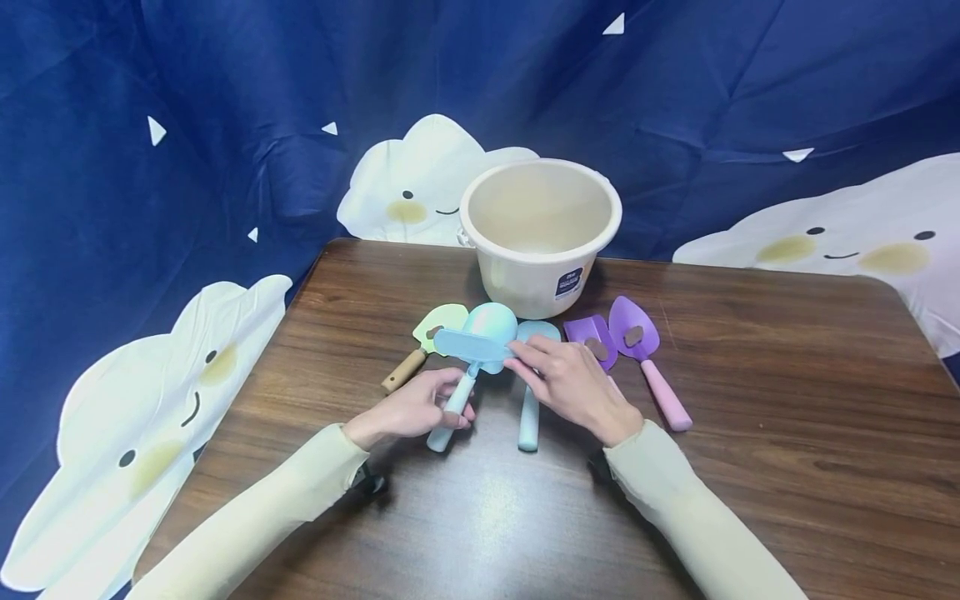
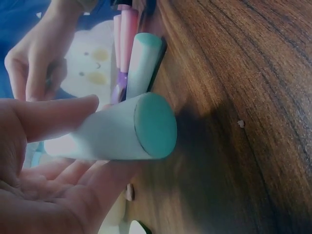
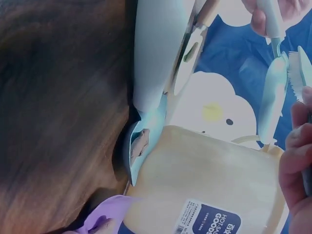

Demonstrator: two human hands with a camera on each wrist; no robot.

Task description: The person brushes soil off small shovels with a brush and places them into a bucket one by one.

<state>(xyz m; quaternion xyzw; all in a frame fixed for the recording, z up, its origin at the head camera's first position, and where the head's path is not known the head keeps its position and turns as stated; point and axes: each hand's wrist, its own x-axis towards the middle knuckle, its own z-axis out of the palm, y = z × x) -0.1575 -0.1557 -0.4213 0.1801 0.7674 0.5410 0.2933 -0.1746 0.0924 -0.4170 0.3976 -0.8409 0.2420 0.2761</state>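
Your left hand (image 1: 420, 404) is wrapped around the handle of a pale blue shovel (image 1: 492, 319), lifting it off the table (image 1: 787, 375) in front of you with its scoop raised toward the bucket (image 1: 517, 282), likely to keep it steady for the other hand. Your right hand (image 1: 573, 383) grasps a blue brush (image 1: 468, 343) by one end, held across that scoop, white bristles facing it, presumably so they can reach its surface (whether they touch it or stop just beside it, you cannot tell). The other shovels lie in a row, handles mostly toward you, perhaps for easy picking up; the bucket stands behind them at the far edge, probably to leave your hands room. Count them: five shovels in all, one held and four lying, namely one green shovel (image 1: 447, 319), one second blue shovel (image 1: 529, 421) and two purple ones, a square-ended scoop (image 1: 583, 332) and a pointed trowel (image 1: 626, 317). Each of those four shows one brown patch (image 1: 633, 336), its nature unclear. You have one brush and one bucket.
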